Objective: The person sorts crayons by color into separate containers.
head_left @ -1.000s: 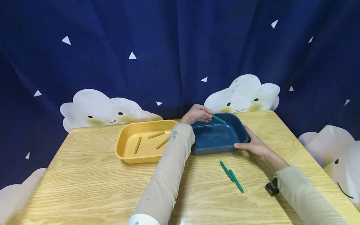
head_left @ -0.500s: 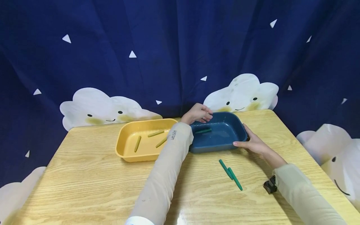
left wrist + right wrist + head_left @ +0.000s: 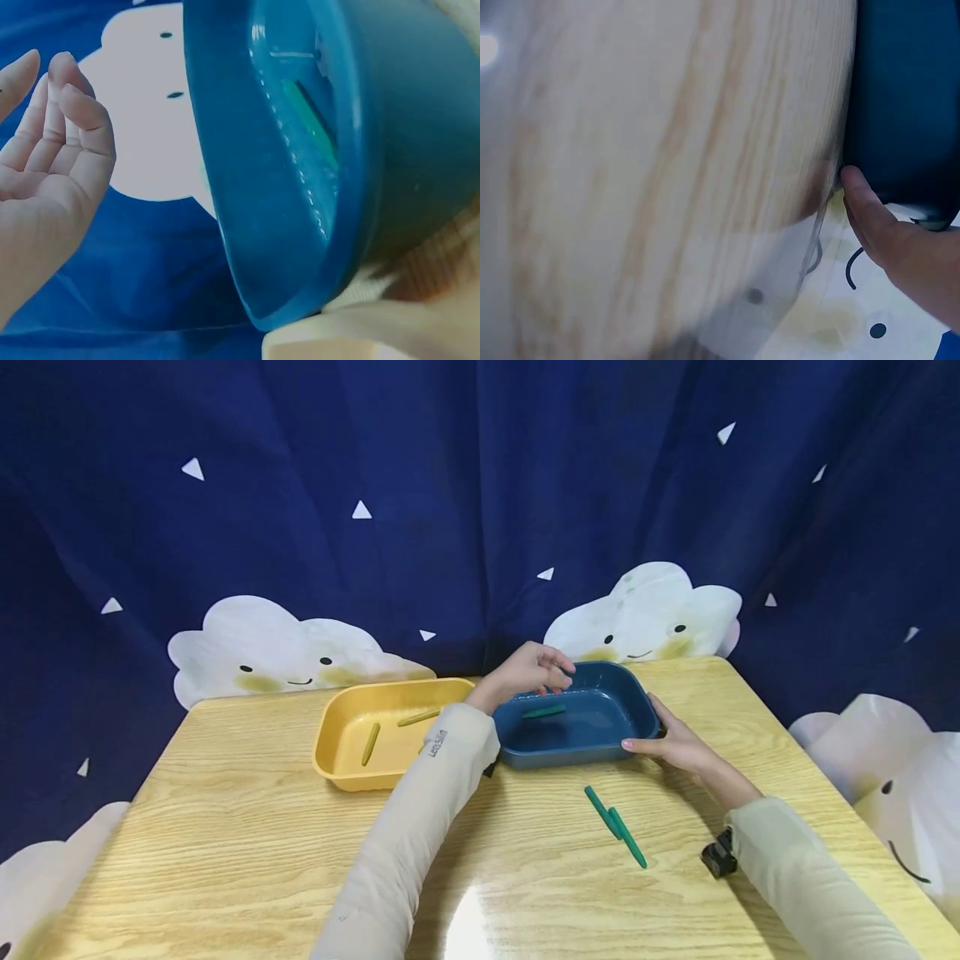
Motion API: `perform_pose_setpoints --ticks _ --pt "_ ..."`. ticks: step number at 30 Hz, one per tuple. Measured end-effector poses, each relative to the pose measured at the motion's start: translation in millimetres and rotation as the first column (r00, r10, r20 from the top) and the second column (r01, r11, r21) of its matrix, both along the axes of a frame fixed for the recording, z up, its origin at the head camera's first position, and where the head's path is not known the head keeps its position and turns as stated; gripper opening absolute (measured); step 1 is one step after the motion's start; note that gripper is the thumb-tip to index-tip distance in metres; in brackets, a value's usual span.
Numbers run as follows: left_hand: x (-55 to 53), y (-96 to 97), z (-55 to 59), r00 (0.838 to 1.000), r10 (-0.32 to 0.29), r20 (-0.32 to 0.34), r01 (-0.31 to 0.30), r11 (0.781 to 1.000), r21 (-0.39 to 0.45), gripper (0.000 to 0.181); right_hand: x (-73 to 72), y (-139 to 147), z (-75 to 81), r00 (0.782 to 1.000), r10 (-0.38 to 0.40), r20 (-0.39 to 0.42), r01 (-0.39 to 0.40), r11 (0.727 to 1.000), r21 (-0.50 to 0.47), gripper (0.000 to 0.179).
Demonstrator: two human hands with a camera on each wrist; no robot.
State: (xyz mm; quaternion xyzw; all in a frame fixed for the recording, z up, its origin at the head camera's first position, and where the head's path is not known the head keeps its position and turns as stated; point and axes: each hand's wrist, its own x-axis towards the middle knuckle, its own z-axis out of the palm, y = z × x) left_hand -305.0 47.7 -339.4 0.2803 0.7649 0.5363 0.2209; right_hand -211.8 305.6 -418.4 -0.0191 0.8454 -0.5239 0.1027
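My left hand (image 3: 528,670) hovers at the back left edge of a dark blue plastic bin (image 3: 570,756), its fingers loosely bent around nothing. Inside that bin lies one green crayon (image 3: 544,712), which the left wrist view shows close to a wall. At the bin's right end, my right hand (image 3: 678,745) holds the corner, thumb on the front wall and fingers along the side. Two more green crayons (image 3: 627,837) lie touching on the table in front of the bin.
A yellow bin (image 3: 327,770) stands left of the blue one; yellow crayons (image 3: 371,744) show in it, partly hidden by my left sleeve (image 3: 420,810). The wooden table (image 3: 225,860) ends at a dark blue curtain (image 3: 420,527) behind both bins.
A second ago my left hand pinched the green crayon over the blue bin; it has let go and the crayon dropped inside. My left forearm has shifted slightly left. The right hand stays put.
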Motion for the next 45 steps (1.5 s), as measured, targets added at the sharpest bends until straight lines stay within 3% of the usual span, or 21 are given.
perform_pose_setpoints --ticks 7,13,18,24,33,41,45 --pt "19.0 2.9 1.3 0.994 -0.09 -0.067 0.09 0.996 -0.001 0.023 -0.6 1 -3.5 1.0 0.0 0.003 0.0 1.0 -0.012 0.103" --pt "35.5 2.4 -0.3 0.984 -0.164 -0.07 0.165 0.986 0.008 0.022 -0.6 2 -5.5 1.0 0.005 0.02 -0.005 1.0 0.004 0.103" --pt "50.1 -0.7 -2.5 0.978 -0.187 -0.088 0.188 0.982 0.009 0.024 -1.2 2 -5.9 1.0 0.01 0.019 -0.01 1.0 0.006 0.104" --pt "60.8 -3.7 -13.4 0.968 -0.207 -0.141 0.208 0.978 -0.005 0.021 -1.9 2 -6.2 1.0 0.013 0.019 -0.014 1.0 0.008 0.102" --pt "74.7 -4.5 -30.5 0.966 -0.227 -0.123 0.223 0.974 -0.044 0.021 -1.9 1 -5.4 1.0 0.019 0.004 -0.018 1.0 -0.007 0.1" --pt "82.0 0.7 -44.5 0.921 -0.355 -0.157 0.327 0.928 -0.181 0.03 -0.1 -1 -2.1 1.0 0.007 0.007 -0.007 1.0 0.002 0.101" --pt "86.0 4.2 -49.4 0.919 -0.371 -0.136 0.333 0.912 -0.24 0.038 0.8 -2 -1.2 1.0 0.008 0.013 -0.008 1.0 -0.005 0.102"
